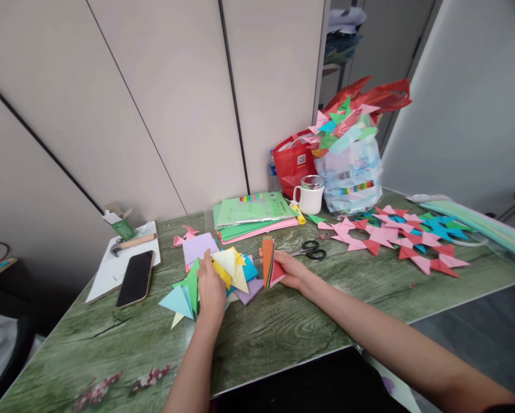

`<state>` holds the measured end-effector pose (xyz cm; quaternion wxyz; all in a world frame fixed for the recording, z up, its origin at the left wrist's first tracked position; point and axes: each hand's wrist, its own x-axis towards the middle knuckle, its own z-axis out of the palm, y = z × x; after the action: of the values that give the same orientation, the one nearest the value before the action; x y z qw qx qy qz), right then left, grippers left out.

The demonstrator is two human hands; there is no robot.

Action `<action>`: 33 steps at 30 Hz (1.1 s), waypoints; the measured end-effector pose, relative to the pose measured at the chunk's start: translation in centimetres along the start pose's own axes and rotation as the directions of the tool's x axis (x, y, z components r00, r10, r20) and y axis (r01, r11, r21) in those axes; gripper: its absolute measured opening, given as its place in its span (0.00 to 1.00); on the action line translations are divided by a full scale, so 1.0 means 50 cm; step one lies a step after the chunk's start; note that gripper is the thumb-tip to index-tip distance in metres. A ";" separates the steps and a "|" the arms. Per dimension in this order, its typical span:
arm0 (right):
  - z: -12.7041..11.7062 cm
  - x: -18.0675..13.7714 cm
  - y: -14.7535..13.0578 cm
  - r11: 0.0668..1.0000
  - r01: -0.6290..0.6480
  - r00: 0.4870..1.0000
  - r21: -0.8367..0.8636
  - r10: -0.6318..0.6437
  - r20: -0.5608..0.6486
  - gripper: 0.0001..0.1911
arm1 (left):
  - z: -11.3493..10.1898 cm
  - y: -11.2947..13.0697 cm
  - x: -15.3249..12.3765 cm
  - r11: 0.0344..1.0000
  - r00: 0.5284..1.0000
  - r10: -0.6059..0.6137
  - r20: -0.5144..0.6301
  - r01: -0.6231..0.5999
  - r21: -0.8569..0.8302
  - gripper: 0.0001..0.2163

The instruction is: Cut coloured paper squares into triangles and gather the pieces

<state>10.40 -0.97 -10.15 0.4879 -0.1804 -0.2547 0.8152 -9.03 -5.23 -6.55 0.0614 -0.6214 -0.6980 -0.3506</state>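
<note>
My right hand [289,269] pinches a small stack of folded paper pieces [267,261], with orange at the front and dark, red and pink ones behind. My left hand [211,288] is at the pile of folded paper pieces [235,267], its fingers curled and partly hidden. Around it lie yellow, cream, blue and purple pieces to the right, and a green piece [191,282] and a light blue piece [178,301] to the left. A lilac square of paper [201,246] lies behind the left fingers. Black-handled scissors [311,250] rest just beyond the right hand.
Pink, red and blue folded shapes [384,235] spread over the right of the table. Behind stand paper packs [253,212], a white mug [309,198], a red bag [294,166] and a stuffed plastic bag [350,178]. A phone [136,278] and hammer [132,244] lie left.
</note>
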 end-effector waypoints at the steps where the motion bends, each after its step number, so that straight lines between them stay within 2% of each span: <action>1: 0.000 0.000 0.001 1.000 -0.002 1.000 -0.001 0.002 0.006 0.06 | -0.003 0.003 0.000 1.000 1.000 -0.004 -0.028 0.004 -0.006 0.26; 5: -0.004 -0.001 0.003 1.000 -0.013 1.000 -0.004 0.013 0.018 0.08 | -0.012 0.014 -0.004 0.999 0.985 -0.008 -0.170 -0.001 -0.051 0.21; 9: -0.005 -0.001 0.004 1.000 -0.021 0.999 -0.003 0.021 0.029 0.09 | -0.010 0.019 -0.009 0.990 0.954 0.069 -0.292 -0.101 -0.094 0.14; 12: 0.000 -0.004 0.004 1.000 -0.013 0.999 0.011 0.013 0.048 0.10 | -0.002 0.018 -0.015 0.973 0.937 0.157 -0.311 -0.201 -0.114 0.11; 16: 0.011 -0.010 0.003 1.000 -0.019 0.998 0.012 0.018 0.065 0.09 | 0.018 0.020 -0.028 0.907 0.904 0.357 -0.235 -0.395 -0.142 0.11; 18: 0.013 -0.013 0.002 1.000 -0.031 0.998 0.003 0.031 0.061 0.10 | 0.028 0.024 -0.036 0.877 0.882 0.423 -0.207 -0.456 -0.154 0.13; 20: 0.012 -0.013 0.002 0.999 -0.041 0.998 -0.009 0.042 0.051 0.11 | 0.036 0.027 -0.043 0.868 0.876 0.440 -0.198 -0.472 -0.157 0.13; 24: 0.003 -0.008 0.003 0.998 -0.049 0.998 -0.029 0.050 0.024 0.11 | 0.042 0.030 -0.051 0.883 0.892 0.416 -0.175 -0.443 -0.156 0.12; 27: -0.004 -0.002 0.005 0.998 -0.042 0.999 -0.036 0.042 0.003 0.11 | 0.040 0.033 -0.054 0.874 0.893 0.438 -0.102 -0.449 -0.185 0.14; 33: 0.002 0.000 0.008 0.998 -0.010 1.000 -0.058 0.009 -0.004 0.11 | 0.024 0.046 -0.060 0.784 0.817 0.571 0.077 -0.515 -0.345 0.20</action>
<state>10.08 -1.13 -10.30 0.4792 -0.1973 -0.2763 0.8094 -5.86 -7.07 -8.09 -0.0003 -0.8267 -0.4275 -0.3658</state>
